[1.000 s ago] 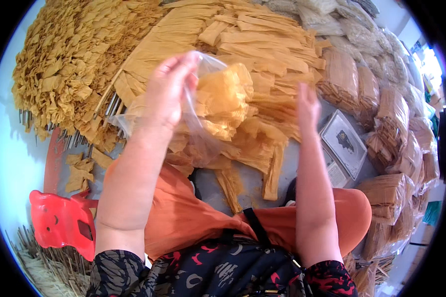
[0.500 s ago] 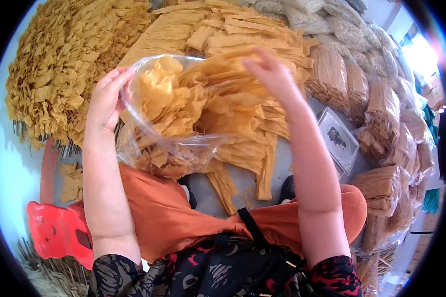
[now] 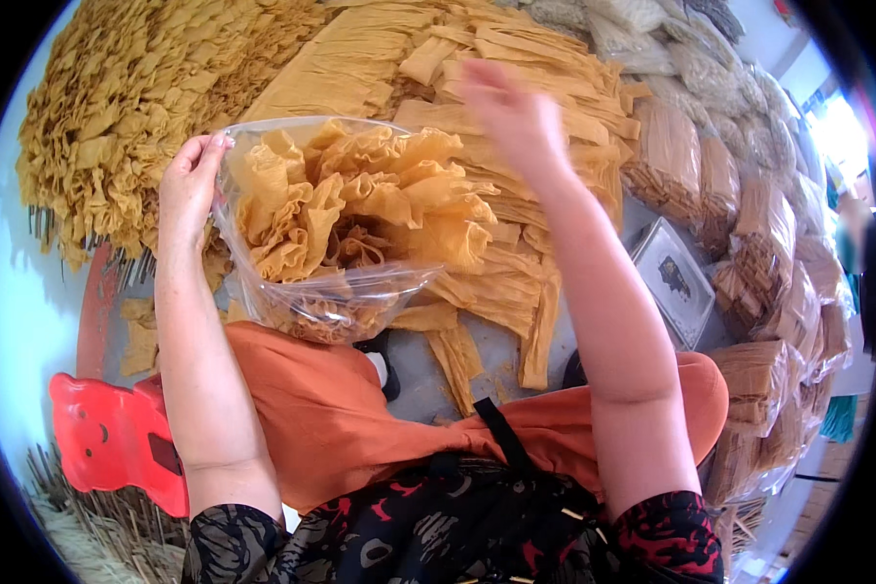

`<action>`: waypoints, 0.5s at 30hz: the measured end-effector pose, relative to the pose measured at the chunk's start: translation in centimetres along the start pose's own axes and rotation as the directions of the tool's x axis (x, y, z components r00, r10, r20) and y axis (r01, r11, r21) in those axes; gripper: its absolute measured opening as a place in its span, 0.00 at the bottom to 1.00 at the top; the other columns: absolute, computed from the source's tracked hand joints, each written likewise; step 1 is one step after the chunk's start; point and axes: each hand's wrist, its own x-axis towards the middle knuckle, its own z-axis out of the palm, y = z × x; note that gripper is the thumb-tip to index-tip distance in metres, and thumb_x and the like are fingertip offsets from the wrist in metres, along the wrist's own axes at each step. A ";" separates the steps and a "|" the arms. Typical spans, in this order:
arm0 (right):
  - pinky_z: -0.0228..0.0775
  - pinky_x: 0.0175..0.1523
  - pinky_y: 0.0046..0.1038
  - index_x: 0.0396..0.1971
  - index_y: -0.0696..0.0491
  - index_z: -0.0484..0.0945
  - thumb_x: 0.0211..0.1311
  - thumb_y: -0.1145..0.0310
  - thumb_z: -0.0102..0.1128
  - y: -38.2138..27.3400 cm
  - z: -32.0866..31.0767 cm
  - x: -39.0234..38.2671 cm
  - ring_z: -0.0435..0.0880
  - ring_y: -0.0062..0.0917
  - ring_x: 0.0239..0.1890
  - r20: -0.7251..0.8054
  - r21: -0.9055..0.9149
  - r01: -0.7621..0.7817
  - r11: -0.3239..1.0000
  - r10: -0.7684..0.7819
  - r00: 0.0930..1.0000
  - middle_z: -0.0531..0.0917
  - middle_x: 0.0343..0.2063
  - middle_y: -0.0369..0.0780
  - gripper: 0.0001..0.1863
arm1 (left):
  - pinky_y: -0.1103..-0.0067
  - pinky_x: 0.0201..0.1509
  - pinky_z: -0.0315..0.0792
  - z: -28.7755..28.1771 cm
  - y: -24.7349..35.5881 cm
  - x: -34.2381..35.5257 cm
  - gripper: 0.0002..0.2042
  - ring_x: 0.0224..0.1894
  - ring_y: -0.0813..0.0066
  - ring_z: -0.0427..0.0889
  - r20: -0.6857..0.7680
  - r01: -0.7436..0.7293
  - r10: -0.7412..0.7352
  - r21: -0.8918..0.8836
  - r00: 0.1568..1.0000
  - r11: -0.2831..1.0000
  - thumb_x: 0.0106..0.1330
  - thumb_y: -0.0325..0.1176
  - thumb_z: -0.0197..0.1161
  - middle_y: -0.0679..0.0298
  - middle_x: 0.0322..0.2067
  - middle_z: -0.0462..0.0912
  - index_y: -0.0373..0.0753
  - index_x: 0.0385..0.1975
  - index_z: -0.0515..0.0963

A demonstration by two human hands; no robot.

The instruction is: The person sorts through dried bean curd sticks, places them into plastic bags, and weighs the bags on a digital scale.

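My left hand [image 3: 193,180] pinches the rim of a clear plastic bag [image 3: 360,290], which stands upright in front of me with its mouth wide. Crumpled yellow sheets [image 3: 380,190] that look like dried tofu skin fill it and stick out over the rim toward the right. My right hand [image 3: 511,112] is raised beyond the bag, over a pile of flat, folded yellow strips [image 3: 346,63] of the same kind. Motion smears its fingers, and I see nothing plainly held in it. Some strips hang from the pile's near edge between my feet.
At the far left rises a tall heap of ruffled yellow sheets [image 3: 117,127]. A red bear-shaped plastic seat [image 3: 102,433] is at my left. On the right lie a square metal plate [image 3: 672,277] and stacked bags of brownish strips [image 3: 667,161], with whitish bags [image 3: 642,54] behind.
My right hand has moved up and away from the yellow sheets, which now stand loosely in the bag. My left hand, still on the rim, has shifted slightly left.
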 end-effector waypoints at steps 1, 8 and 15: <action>0.76 0.31 0.26 0.45 0.55 0.82 0.67 0.61 0.57 3.2 -2.1 0.4 0.82 0.21 0.26 -0.206 0.198 0.036 0.980 0.006 0.979 0.86 0.34 0.42 0.15 | 0.87 0.22 0.59 0.3 -0.1 0.1 0.10 0.18 0.88 0.62 0.045 0.017 -0.014 -0.061 0.999 0.998 0.70 0.43 0.60 0.77 0.20 0.67 0.44 0.37 0.82; 0.83 0.38 0.30 0.52 0.54 0.77 0.70 0.63 0.53 13.7 3.5 -9.7 0.85 0.31 0.34 0.526 0.316 -0.813 0.489 0.623 0.579 0.82 0.37 0.42 0.16 | 0.87 0.22 0.59 1.3 0.6 -0.4 0.10 0.18 0.88 0.62 0.124 0.076 -0.065 -0.083 0.990 0.994 0.70 0.42 0.59 0.76 0.19 0.67 0.42 0.36 0.80; 0.80 0.40 0.29 0.58 0.52 0.71 0.72 0.57 0.51 9.1 2.7 -9.2 0.86 0.30 0.38 0.601 0.401 -0.832 0.383 0.575 0.555 0.82 0.38 0.40 0.21 | 0.87 0.20 0.60 1.6 3.0 -1.6 0.08 0.16 0.88 0.63 0.129 -0.017 0.055 -0.279 0.990 0.960 0.71 0.37 0.58 0.75 0.18 0.68 0.40 0.35 0.77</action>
